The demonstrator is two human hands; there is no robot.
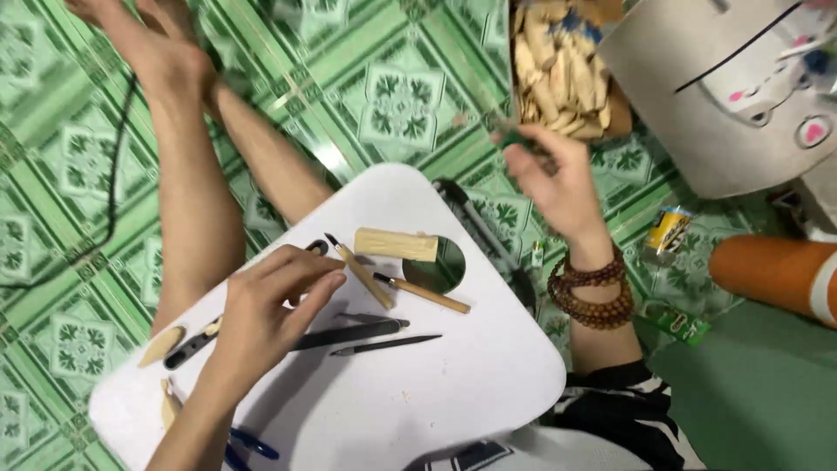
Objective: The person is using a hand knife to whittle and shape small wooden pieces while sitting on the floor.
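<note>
the left hand [266,318] lies at the left centre of the frame on a small white lap table [418,392], its fingers loosely extended and released, resting over the handle end of a long black knife [349,334] without gripping it. just right of those fingers a wooden-handled carving tool [362,272] lies slanted, with a second wooden-handled tool [423,292] beside it and a thin dark blade [385,345] below. a pale rectangular wood block [397,245] sits at the top of the table, touching the edge of a round hole [440,266] in the board. the right hand [558,179], wearing brown bead bracelets [597,292] on the wrist, reaches toward the upper right of the frame, fingers pinched on something small and greenish that is too blurred to name, just below a container of pale wood pieces [558,74]. small wood offcuts [161,344] lie at the table's left edge. bare legs stretch over the green patterned floor [392,96] at upper left.
</note>
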